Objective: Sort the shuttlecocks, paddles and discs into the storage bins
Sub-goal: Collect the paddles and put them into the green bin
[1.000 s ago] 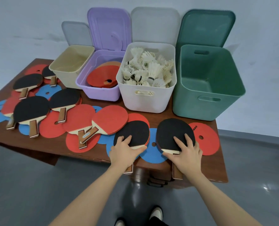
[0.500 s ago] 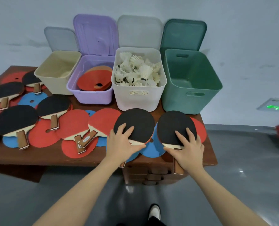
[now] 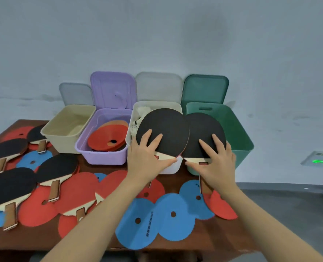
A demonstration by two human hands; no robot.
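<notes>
Two paddles are held up in the air above the bins. The left paddle [image 3: 163, 129] has a round black rubber face and is in front of the white bin [image 3: 173, 168], hiding most of the shuttlecocks [image 3: 140, 115] inside. The right paddle [image 3: 204, 134] is also black and round, and its left edge goes behind the left paddle; it is before the green bin [image 3: 240, 140]. Each paddle has its long axis running from the person toward the wall, the head far and the pale wooden neck near, with the brown handle under the palm. The left hand [image 3: 147, 157] grasps its paddle with fingers spread on the black face and the thumb along the wooden neck. The right hand [image 3: 216, 163] grasps the other paddle in the same way.

Below them is a dark brown wooden table [image 3: 175, 181] against a plain grey wall [image 3: 157, 44], with a grey floor at the right. On the table lie flat thin blue discs [image 3: 157, 220] and red discs [image 3: 221, 207], each with a small hole, and more paddles [image 3: 11, 186] on the left with the black side up. The purple bin [image 3: 102, 157] holds red discs, and the cream bin [image 3: 70, 125] stands at its left. The bins are smooth plastic with rounded corners, and their lids stand open behind them
</notes>
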